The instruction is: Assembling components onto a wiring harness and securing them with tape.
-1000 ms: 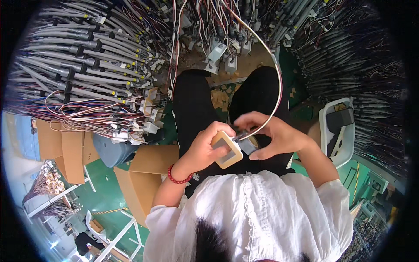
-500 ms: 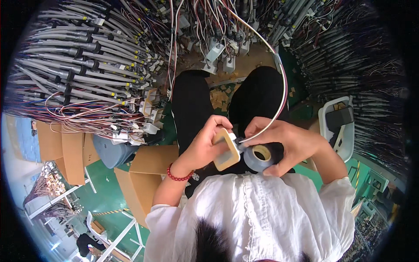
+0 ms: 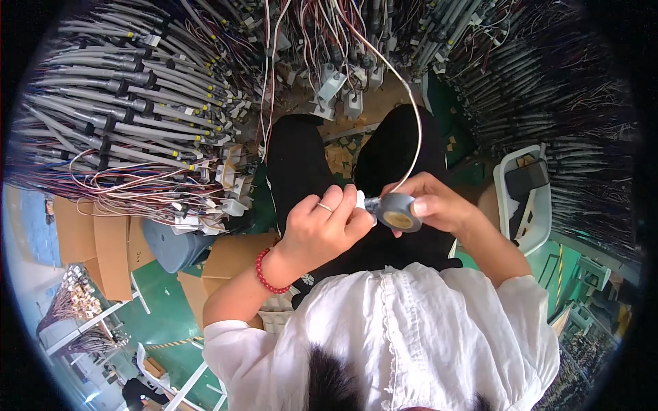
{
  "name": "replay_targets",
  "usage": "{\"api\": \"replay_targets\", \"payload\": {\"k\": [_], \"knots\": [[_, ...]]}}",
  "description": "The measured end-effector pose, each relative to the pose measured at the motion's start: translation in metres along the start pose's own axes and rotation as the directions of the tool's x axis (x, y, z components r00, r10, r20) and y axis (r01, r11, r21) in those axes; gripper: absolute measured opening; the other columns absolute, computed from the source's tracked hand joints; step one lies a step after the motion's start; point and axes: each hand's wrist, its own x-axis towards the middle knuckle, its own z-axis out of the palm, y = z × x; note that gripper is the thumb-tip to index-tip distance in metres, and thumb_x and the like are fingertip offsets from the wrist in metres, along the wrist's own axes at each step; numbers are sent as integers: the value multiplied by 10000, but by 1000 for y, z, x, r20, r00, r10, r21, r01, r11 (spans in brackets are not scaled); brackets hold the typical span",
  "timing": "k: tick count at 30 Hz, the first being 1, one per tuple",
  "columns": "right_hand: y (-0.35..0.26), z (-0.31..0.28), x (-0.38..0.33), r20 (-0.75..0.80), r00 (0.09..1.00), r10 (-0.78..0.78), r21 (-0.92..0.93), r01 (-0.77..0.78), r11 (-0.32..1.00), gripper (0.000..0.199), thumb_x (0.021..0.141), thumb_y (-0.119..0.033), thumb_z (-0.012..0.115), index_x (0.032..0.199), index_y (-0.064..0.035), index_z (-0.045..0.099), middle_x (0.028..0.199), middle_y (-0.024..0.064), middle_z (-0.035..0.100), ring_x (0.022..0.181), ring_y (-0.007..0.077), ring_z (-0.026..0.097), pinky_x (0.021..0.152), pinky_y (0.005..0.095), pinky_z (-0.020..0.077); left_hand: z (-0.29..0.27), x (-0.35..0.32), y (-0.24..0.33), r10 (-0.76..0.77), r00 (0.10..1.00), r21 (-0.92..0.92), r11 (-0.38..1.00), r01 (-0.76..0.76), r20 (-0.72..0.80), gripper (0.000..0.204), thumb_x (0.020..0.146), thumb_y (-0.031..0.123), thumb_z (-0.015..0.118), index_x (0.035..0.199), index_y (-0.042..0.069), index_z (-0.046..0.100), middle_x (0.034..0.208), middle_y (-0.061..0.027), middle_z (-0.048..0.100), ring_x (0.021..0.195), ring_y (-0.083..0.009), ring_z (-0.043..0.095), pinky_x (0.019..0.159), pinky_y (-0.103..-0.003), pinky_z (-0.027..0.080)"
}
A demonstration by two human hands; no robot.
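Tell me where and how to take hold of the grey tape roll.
Grip the grey tape roll by its outer rim, probably best from the right: it is round, the left hand crowds its left side, and the right hand holds it at the right edge.

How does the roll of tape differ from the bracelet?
The tape roll is grey with a tan centre; the bracelet is red. The tape roll has a smooth band, the bracelet round beads. The right hand holds the tape roll; the bracelet circles the left wrist. Both are ring-shaped.
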Motion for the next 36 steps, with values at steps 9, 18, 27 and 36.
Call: {"api": "replay_targets", "payload": {"k": [9,18,27,36], "knots": [[9,16,16,-144,954,264,485,-165,859,724,929,-607,303,1138,35,565,669,51,537,599,162,531,544,305,498,3,-4,2,6,999,174,985,1,-37,152,723,97,588,700,118,439,854,-73,659,739,-146,550,509,-241,375],[-2,13,1,-280,907,-314,-581,100,808,585,679,-78,799,1210,-77,554,1181,63,500,976,142,515,805,294,483,4,-25,0,-548,823,-683,545,486,148,317,608,-76,728,692,32,441,754,-103,580,703,-247,591,593,-324,476],[-48,10,34,181,960,-213,-823,267,501,641,631,-203,826,1202,-43,584,1054,120,568,991,279,545,877,353,444,10,-35,0,-448,719,-819,-52,572,531,270,792,-45,663,751,44,411,858,-76,604,768,-154,589,696,-258,468],[-48,28,10,146,989,-25,-738,126,663,558,641,-220,818,1125,-34,610,974,71,555,890,204,553,698,282,457,14,-42,-3,-275,669,-692,-522,499,690,271,879,218,636,881,73,406,842,-81,643,804,-207,688,668,-265,539]]}}
